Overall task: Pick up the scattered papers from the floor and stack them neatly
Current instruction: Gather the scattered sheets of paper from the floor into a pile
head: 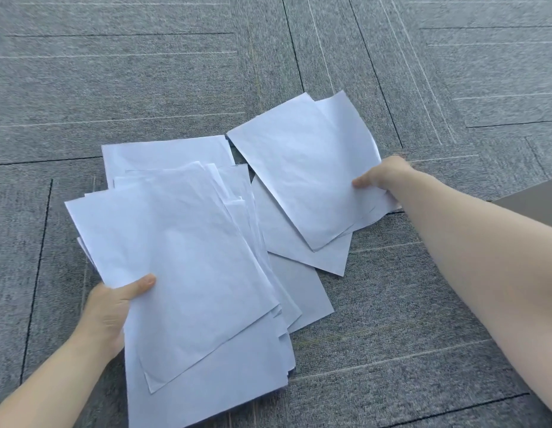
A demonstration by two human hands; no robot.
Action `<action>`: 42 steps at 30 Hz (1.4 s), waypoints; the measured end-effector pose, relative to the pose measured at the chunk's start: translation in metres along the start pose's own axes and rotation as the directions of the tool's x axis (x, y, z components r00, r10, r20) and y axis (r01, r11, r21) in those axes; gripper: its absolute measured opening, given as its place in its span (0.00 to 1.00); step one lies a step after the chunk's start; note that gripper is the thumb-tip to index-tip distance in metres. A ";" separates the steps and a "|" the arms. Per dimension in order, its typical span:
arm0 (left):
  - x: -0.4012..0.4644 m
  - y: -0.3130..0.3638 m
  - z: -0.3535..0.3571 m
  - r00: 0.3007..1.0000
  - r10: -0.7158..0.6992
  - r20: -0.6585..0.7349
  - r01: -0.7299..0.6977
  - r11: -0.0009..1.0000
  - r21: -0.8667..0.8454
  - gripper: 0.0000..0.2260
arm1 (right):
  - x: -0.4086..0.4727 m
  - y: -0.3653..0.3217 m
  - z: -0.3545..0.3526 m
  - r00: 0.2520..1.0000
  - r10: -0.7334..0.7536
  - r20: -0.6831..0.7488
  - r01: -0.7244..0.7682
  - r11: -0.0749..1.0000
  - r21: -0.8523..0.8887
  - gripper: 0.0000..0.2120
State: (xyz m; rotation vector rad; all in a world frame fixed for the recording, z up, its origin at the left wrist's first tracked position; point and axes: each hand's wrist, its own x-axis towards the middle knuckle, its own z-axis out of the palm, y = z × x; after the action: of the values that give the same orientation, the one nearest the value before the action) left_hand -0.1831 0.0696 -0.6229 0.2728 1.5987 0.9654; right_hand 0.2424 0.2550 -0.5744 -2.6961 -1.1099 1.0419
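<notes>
Floor: grey carpet tiles with dark seams; open on all sides of the papers, bare and flat.

Brown surface: a flat tan corner enters at the right edge, behind the right forearm; cannot tell what it is.

Main stack: large uneven sheaf of white sheets, corners fanned and edges stepped, held at its left edge and partly resting low toward the carpet.

Loose sheets: a few sheets on the floor between the sheaf and the right hand, overlapping, partly tucked under the sheaf.

Small bundle: two or three sheets, rotated against the sheaf, lifted at the right.

Left hand: pinching the sheaf's left edge, thumb on top, fingers hidden beneath.

Right hand: pinching the small bundle's right edge, thumb on top.

Risk 1: sheaf held by one edge only; the far side may sag and sheets slide out.

Risk 2: laying the rotated bundle on without turning it would worsen the misalignment.

Risk 3: bundle edges may catch and fold the floor sheets.

Room: ample carpet ahead and right for tapping edges square.
</notes>
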 end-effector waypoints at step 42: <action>-0.033 0.005 -0.075 0.999 0.025 -0.026 -0.029 0.991 -0.131 0.17 | -0.076 0.000 0.056 0.957 -0.253 -0.145 0.292 0.830 0.475 0.06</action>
State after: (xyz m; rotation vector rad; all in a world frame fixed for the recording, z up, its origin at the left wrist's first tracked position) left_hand -0.2428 0.0188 -0.5984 0.1926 1.5498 1.0935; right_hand 0.1691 0.1953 -0.5745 -2.0876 -1.0073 0.9971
